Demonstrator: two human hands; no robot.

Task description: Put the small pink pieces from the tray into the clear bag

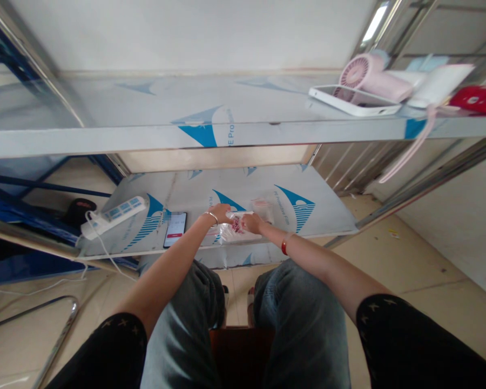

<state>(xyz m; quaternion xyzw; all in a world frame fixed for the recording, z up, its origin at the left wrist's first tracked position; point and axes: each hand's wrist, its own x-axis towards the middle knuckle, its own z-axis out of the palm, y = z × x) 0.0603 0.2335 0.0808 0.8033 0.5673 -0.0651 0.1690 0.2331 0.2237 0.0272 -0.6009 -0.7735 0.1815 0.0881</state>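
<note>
Along the front edge of the lower shelf, the clear bag could slip off or spill its red bits if a hold loosens. Just behind, the left hand and right hand seem to pinch its plastic, fingers nearly together.

In front of you, a film-covered upper shelf spans above a lower shelf, against a pale wall. Blue metal racking stands at your left; beige floor tiles show below.
</note>
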